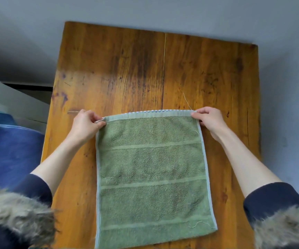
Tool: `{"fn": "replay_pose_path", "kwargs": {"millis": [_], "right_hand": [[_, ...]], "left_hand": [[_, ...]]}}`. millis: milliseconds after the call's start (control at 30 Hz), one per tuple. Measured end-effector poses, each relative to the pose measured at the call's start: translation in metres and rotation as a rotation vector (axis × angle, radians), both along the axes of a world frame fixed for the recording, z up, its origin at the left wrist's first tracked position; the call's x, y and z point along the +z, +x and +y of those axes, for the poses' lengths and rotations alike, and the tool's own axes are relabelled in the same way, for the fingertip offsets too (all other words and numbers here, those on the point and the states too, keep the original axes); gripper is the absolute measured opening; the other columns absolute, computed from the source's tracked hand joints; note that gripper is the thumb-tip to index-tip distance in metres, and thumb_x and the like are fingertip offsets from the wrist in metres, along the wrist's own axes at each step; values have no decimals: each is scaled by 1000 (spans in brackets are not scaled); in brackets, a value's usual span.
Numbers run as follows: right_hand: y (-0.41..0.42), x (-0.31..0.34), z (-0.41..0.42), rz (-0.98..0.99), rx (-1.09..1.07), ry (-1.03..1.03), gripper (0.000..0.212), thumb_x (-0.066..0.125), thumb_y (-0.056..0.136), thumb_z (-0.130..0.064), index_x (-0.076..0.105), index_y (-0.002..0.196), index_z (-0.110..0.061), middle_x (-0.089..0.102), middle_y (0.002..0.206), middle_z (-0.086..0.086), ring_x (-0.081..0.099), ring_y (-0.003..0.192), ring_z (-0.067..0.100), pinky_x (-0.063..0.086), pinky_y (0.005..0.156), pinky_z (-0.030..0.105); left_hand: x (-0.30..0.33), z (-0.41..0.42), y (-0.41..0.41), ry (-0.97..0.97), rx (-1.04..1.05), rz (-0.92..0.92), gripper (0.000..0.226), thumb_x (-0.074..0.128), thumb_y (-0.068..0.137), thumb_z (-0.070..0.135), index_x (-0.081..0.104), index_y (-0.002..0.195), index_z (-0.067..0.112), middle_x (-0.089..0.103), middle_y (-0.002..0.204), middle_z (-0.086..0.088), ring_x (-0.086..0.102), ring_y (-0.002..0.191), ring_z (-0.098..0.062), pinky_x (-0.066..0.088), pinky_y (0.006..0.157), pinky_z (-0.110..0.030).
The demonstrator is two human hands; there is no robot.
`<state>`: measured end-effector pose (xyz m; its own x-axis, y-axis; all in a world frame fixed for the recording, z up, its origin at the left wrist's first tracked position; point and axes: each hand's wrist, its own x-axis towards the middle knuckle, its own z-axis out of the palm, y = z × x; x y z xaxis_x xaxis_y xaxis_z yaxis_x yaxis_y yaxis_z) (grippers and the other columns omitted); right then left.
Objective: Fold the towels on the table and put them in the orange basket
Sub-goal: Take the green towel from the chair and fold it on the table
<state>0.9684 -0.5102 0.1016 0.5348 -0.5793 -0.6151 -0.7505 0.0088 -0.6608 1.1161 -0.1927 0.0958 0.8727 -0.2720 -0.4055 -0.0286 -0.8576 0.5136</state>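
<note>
Starting closest to the camera, fur trim (17,211) is being seen at both bottom corners, fuzzy and out of focus, with dark sleeves (272,198) pushed up just beyond it. Bare forearms are being stretched forward over the table (120,65), one on each side of the towel (150,177).

The green towel is being laid flat on the wood, lengthwise away from the person, its near end reaching the bottom of the view and sitting a bit skewed. A pale border is being shown along both long sides, and a few woven stripes are running across it. A loose thread is curling near the near right corner.

At the far end, each corner is being pinched: the left hand (85,124) is being closed on the far-left corner, the right hand (209,119) on the far-right one, fingers curled. A checked strip is peeking out along that far edge.

Further out, bare stained wood is being left uncovered, then a grey wall (145,11). Something blue (8,151) is sitting off to the left.
</note>
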Motion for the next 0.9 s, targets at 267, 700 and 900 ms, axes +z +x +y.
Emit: {"fn": "replay_pose_path", "kwargs": {"millis": [267,700,900], "right_hand": [[-2,15,9,3,75,54,6,68,83,-11,64,79,-13,64,100,3,56,99,17,41,93,33],[-70,170,24,-376,-112,277,17,52,93,-10,68,89,-8,72,79,3,66,75,10,50,57,17],[-64,259,27,-641,-78,43,16,55,90,-8,65,79,-14,65,65,-7,57,60,1,46,53,14]], "left_hand": [[3,18,-5,-68,120,221,15,72,81,22,62,80,10,61,80,-3,52,77,-18,38,63,-30],[119,67,-16,-836,275,418,15,55,91,8,57,76,10,65,72,-2,65,70,-11,53,65,-24],[231,57,0,-965,184,-37,13,61,77,30,61,64,26,59,66,3,53,63,-8,45,60,-24]]}}
